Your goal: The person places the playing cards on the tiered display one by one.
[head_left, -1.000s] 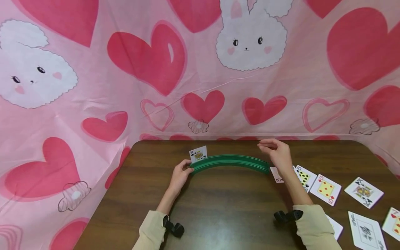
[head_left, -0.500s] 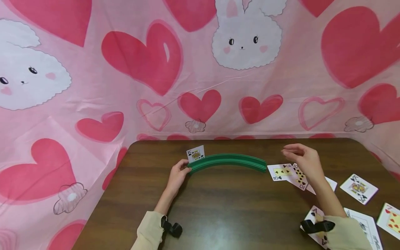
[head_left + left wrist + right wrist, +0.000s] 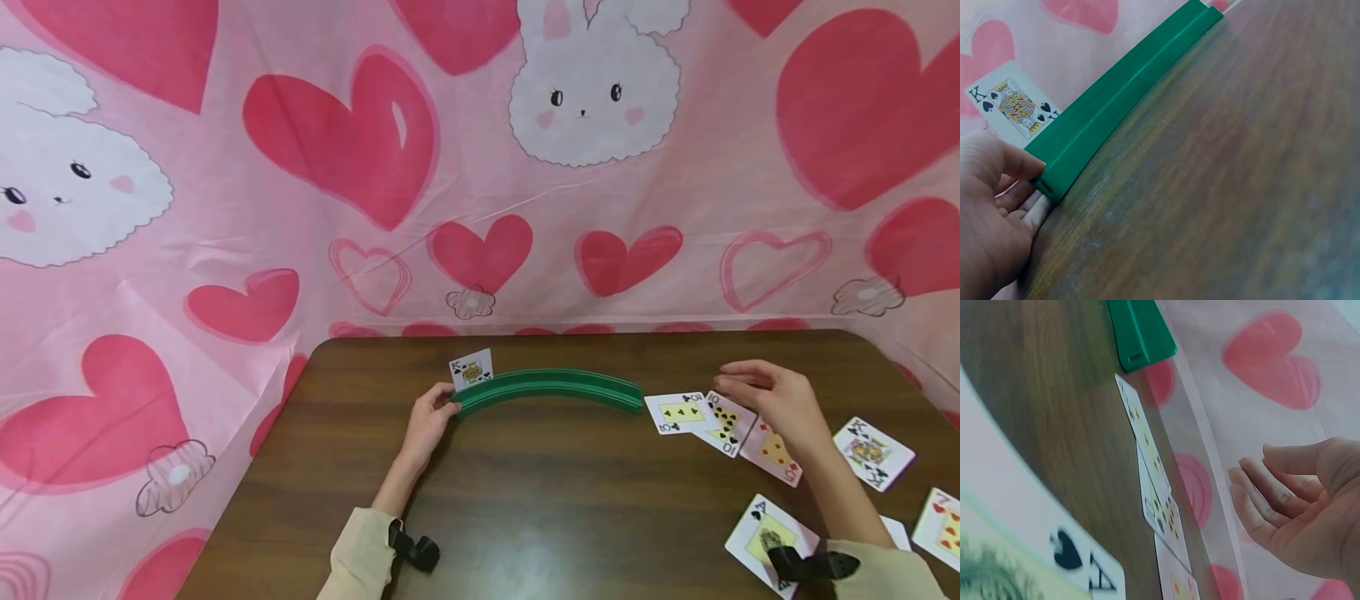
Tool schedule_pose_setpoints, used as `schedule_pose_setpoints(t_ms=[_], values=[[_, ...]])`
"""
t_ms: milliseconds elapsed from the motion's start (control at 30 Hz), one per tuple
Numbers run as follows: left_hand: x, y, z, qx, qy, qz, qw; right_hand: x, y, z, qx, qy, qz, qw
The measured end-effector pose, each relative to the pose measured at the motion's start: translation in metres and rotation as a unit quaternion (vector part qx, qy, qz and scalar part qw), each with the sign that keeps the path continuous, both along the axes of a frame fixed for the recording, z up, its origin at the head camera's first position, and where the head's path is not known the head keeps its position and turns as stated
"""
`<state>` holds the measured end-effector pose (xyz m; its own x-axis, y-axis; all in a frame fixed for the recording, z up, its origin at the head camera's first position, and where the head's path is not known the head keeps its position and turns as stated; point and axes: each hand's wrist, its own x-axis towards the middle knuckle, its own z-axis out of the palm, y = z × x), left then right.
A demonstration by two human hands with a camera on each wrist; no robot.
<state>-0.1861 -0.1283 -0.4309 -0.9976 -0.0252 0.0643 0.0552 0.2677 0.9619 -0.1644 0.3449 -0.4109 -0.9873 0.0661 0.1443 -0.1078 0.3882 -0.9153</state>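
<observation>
A curved green card holder [image 3: 555, 383] lies on the wooden table, with a king of spades [image 3: 472, 369] standing upright in its left part. My left hand [image 3: 427, 425] pinches the holder's left end; in the left wrist view the thumb lies on top and fingers reach beneath. Above the cards at the right hovers my right hand [image 3: 783, 408], loosely bent and holding nothing. Under and beside it lie a three of clubs [image 3: 673, 413], a ten of spades [image 3: 723, 423] and a five of diamonds [image 3: 774, 452], overlapping in a row. The right wrist view shows the right hand's fingers [image 3: 1272, 500] apart from these cards.
More face-up cards lie at the right: a king [image 3: 873, 452], an ace of spades [image 3: 765, 533] partly behind the wrist camera, and a seven of hearts [image 3: 941, 525]. Another card is mostly under the right sleeve. A pink heart-patterned cloth [image 3: 630, 192] hangs behind the table [image 3: 540, 492].
My right hand has moved right, away from the holder's right end and over the row of cards, uncovering the three and ten. My left hand keeps its grip on the holder.
</observation>
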Motion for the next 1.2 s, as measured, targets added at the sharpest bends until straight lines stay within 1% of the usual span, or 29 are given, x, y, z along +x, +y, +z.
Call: schedule_pose_setpoints(t_ms=[100,167,233,333,433,700,867,1033,1200], values=[[-0.011,-0.002,-0.013,0.001,0.005,0.002,1.0,-0.001,0.006,0.0,-0.015,-0.007,0.002,1.0],[-0.019,-0.004,-0.023,0.004,0.007,0.004,1.0,-0.002,0.009,0.0,-0.009,-0.012,0.002,1.0],[-0.026,-0.005,-0.032,0.007,0.004,0.007,0.9999,-0.003,0.01,0.0,0.007,-0.017,0.002,1.0],[-0.03,-0.007,-0.038,0.011,0.0,0.009,0.9999,-0.004,0.01,-0.001,0.042,-0.025,0.007,0.999],[-0.03,-0.009,-0.041,0.012,-0.004,0.009,0.9999,-0.004,0.009,-0.003,0.065,-0.034,0.016,0.997],[-0.025,-0.01,-0.043,0.002,-0.009,0.01,0.9999,-0.001,0.006,-0.01,0.072,-0.056,0.038,0.995],[-0.026,-0.01,-0.044,0.001,-0.003,0.007,1.0,-0.002,0.006,-0.013,0.093,-0.057,0.043,0.993],[-0.026,-0.009,-0.042,0.005,-0.011,0.007,0.9999,-0.002,0.006,-0.016,0.106,-0.054,0.055,0.991],[-0.025,-0.01,-0.042,0.003,-0.014,0.007,0.9999,-0.001,0.005,-0.017,0.14,-0.059,0.052,0.987]])
